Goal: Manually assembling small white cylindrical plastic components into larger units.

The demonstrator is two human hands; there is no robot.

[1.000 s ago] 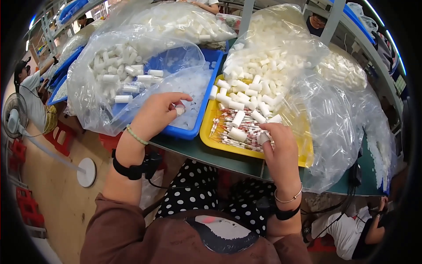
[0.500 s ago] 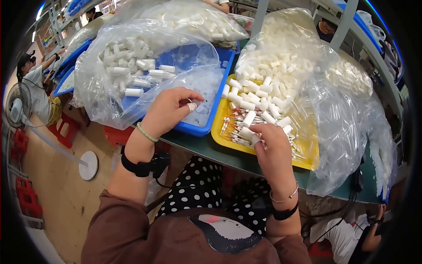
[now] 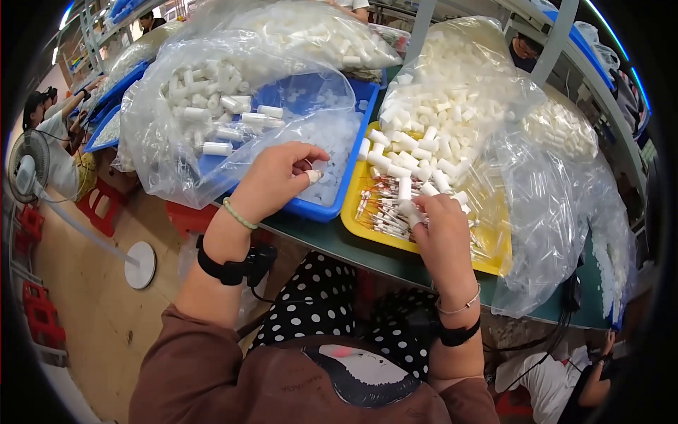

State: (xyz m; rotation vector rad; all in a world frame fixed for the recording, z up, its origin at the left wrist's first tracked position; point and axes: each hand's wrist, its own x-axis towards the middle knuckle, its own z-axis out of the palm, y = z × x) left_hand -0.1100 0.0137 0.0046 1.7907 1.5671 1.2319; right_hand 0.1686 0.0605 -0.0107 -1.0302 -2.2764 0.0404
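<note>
My left hand (image 3: 282,173) hovers over the near side of a blue tray (image 3: 328,210), thumb and fingers drawn together in a pinch. Whatever is between them, if anything, is too small to make out. Small translucent white discs (image 3: 328,177) lie beneath it in the tray. My right hand (image 3: 443,225) is over a yellow tray (image 3: 385,237), thumb and index finger closed around a short white cylinder (image 3: 407,207), partly hidden by the fingertips. Thin white-and-red wired parts (image 3: 385,208) lie under that hand, and loose white cylinders (image 3: 405,188) are heaped just beyond.
A clear plastic bag (image 3: 166,134) of white cylinders spills into the blue tray. Another bag (image 3: 452,63) opens over the yellow tray, its loose film (image 3: 544,233) hanging right. Both trays stand on a green table (image 3: 332,244). A fan (image 3: 32,169) and red stools (image 3: 106,205) are left; other people sit nearby.
My right hand has shifted slightly right and away from me, its fingers curling in more. The left hand stays almost in place.
</note>
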